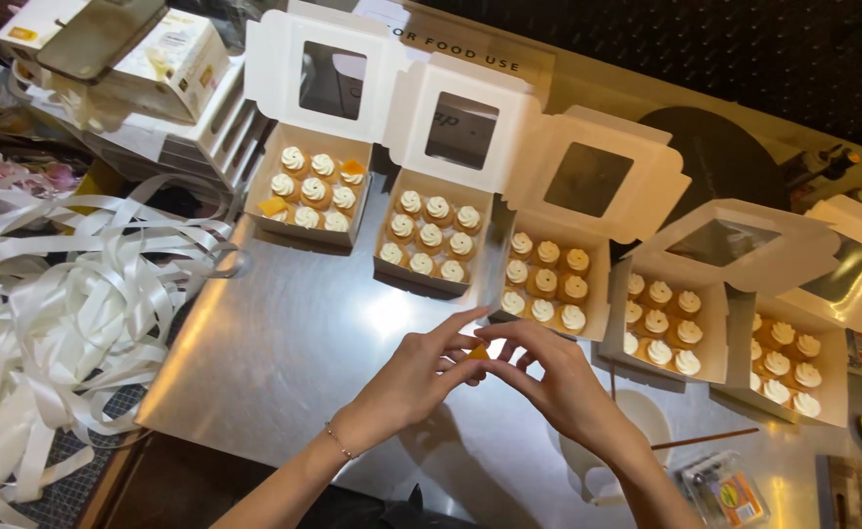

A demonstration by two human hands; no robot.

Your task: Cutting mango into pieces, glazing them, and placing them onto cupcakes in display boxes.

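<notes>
white boxes (303, 59), white-frosted tan cupcakes (429, 235), orange piece (477, 352), white ribbons (58, 294), silver table (284, 343)

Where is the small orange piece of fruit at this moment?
In the head view, the small orange piece is pinched between the left hand and right hand, low centre, before the middle box.

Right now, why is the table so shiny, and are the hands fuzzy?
In the head view, a lamp overhead bounces off the metal table, making a bright white glare patch near the middle box. The left hand and right hand look slightly soft, holding a small orange piece. The far corners fall dark.
</notes>
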